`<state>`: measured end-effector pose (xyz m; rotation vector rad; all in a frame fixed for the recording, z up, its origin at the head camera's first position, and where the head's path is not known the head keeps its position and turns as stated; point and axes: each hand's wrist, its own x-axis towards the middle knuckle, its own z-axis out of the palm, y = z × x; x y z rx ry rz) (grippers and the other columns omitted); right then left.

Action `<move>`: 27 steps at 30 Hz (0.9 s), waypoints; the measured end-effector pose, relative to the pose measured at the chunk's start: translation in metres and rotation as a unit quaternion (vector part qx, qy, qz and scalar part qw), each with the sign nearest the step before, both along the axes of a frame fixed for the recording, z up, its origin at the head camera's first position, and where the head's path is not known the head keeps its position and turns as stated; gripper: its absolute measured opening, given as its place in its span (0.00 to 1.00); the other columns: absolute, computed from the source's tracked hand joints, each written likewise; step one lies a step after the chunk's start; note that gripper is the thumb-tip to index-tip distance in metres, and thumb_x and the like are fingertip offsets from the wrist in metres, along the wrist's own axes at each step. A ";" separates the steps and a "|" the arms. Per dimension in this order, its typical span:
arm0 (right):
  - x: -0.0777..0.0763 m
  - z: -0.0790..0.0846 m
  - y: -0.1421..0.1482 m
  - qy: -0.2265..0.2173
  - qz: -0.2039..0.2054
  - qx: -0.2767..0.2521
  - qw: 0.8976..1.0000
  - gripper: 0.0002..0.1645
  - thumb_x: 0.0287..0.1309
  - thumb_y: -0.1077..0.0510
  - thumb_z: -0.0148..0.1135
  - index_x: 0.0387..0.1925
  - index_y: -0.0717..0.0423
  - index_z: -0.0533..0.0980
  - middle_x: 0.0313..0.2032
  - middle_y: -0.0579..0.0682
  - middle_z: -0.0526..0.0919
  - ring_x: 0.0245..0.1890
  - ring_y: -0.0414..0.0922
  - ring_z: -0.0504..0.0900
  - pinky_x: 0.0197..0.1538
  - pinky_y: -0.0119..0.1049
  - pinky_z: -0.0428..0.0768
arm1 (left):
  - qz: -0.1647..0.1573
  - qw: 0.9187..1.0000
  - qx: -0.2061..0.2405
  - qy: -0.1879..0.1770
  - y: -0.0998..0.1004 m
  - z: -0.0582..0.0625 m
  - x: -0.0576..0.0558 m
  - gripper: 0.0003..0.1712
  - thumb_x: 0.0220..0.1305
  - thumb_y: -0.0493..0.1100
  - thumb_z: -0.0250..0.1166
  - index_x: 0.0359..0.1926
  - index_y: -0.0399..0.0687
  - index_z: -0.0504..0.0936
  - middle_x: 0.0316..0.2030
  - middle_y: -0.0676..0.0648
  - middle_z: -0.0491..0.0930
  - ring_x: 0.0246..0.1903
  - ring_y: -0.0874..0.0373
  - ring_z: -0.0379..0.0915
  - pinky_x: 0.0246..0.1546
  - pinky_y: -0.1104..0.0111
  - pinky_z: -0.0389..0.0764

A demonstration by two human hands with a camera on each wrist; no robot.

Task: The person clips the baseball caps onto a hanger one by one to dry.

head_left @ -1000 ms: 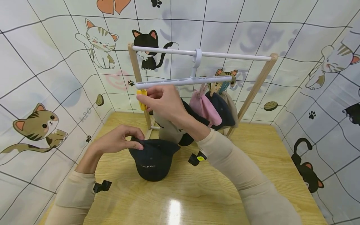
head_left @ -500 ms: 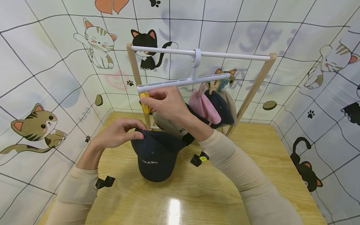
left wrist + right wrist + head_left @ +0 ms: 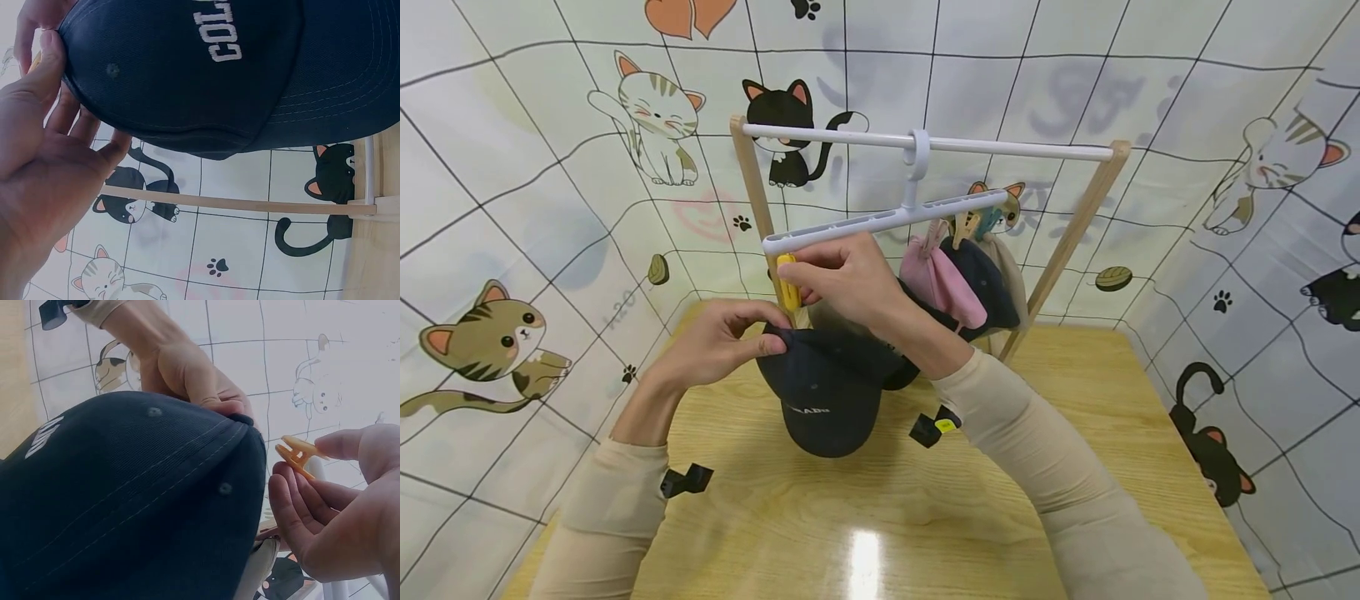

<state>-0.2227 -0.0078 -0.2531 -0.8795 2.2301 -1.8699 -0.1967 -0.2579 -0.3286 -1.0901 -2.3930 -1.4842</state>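
My left hand [image 3: 722, 337] pinches the top of a dark navy baseball cap [image 3: 831, 400] between thumb and fingers. White raised letters [image 3: 219, 31] show on its front in the left wrist view. My right hand [image 3: 850, 279] pinches a yellow clothespin [image 3: 788, 283] just below the left end of a pale hanger bar [image 3: 842, 227]. In the right wrist view the clothespin [image 3: 299, 455] has its tips apart, close beside the pinched top of the cap [image 3: 144, 481]. Behind my right wrist hang a pink cap [image 3: 943, 287], a navy cap [image 3: 985, 292] and a beige cap [image 3: 1009, 275], held by clothespins.
The hanger hooks over the white rod [image 3: 1015, 149] of a rack with wooden side posts [image 3: 1078, 229]. It tilts down at the left. A light wood table [image 3: 1000, 517] lies below. A cat-print backdrop [image 3: 880, 83] surrounds it on the sides and back.
My left hand has raised the navy cap up and slightly right, toward the clothespin. My right hand has drawn the clothespin slightly down, and the hanger's left end has dipped.
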 end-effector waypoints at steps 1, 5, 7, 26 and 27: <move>0.000 0.000 0.000 -0.003 0.003 -0.004 1.000 0.12 0.76 0.59 0.73 0.53 0.62 0.92 0.45 0.56 0.94 0.37 0.46 0.90 0.46 0.37 0.91 | 0.004 1.000 0.004 -0.002 0.000 0.001 0.000 0.09 0.67 0.33 0.80 0.47 0.44 0.92 0.44 0.60 0.93 0.49 0.65 0.89 0.56 0.74 0.86; -0.001 -0.001 0.002 -0.018 0.014 -0.019 1.000 0.13 0.76 0.61 0.73 0.54 0.64 0.92 0.43 0.56 0.93 0.35 0.44 0.89 0.45 0.35 0.92 | 0.010 0.999 0.033 0.000 0.001 0.003 0.001 0.08 0.70 0.38 0.79 0.47 0.40 0.93 0.42 0.61 0.93 0.47 0.66 0.89 0.54 0.75 0.86; -0.002 -0.002 0.003 -0.024 0.018 -0.026 0.999 0.13 0.75 0.62 0.73 0.53 0.66 0.91 0.42 0.56 0.92 0.34 0.43 0.89 0.46 0.35 0.92 | 0.007 0.999 0.052 -0.003 0.001 0.003 0.001 0.10 0.70 0.40 0.79 0.47 0.37 0.92 0.42 0.60 0.93 0.46 0.66 0.89 0.54 0.76 0.86; -0.003 -0.006 0.006 -0.032 0.024 -0.044 0.998 0.13 0.75 0.64 0.72 0.54 0.70 0.90 0.41 0.57 0.93 0.33 0.41 0.91 0.47 0.36 0.94 | 0.050 0.995 0.085 -0.009 0.006 0.005 0.000 0.16 0.69 0.40 0.80 0.48 0.30 0.91 0.40 0.62 0.93 0.42 0.70 0.88 0.53 0.79 0.85; -0.003 -0.006 0.006 -0.032 0.024 -0.045 0.998 0.14 0.75 0.64 0.72 0.54 0.70 0.90 0.41 0.56 0.93 0.34 0.41 0.91 0.47 0.35 0.93 | 0.054 0.995 0.086 -0.007 0.007 0.005 0.000 0.16 0.69 0.41 0.80 0.48 0.30 0.91 0.40 0.62 0.93 0.40 0.70 0.86 0.48 0.79 0.84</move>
